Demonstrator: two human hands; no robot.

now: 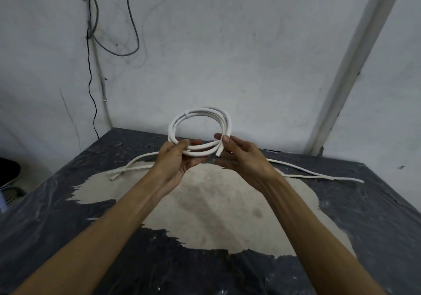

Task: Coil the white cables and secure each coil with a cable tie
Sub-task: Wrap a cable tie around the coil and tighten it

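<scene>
A white cable coil (pixel 224 118) of a few round loops is held upright above the table, at the middle of the head view. A white cable tie (pixel 186 114) wraps the coil's upper left. My left hand (pixel 178 158) grips the coil's lower left part. My right hand (pixel 241 155) pinches the lower right part, where the cut cable end (pixel 219 154) points down. Loose white cables lie straight on the table behind my hands, one stretch to the left (pixel 134 166) and another to the right (pixel 319 175).
The table (pixel 68 203) is dark grey with a large worn pale patch (pixel 216 203) in its middle. A grey wall stands close behind, with dark wires (pixel 95 39) hanging at the left and a pale slanted post (pixel 355 62) at the right.
</scene>
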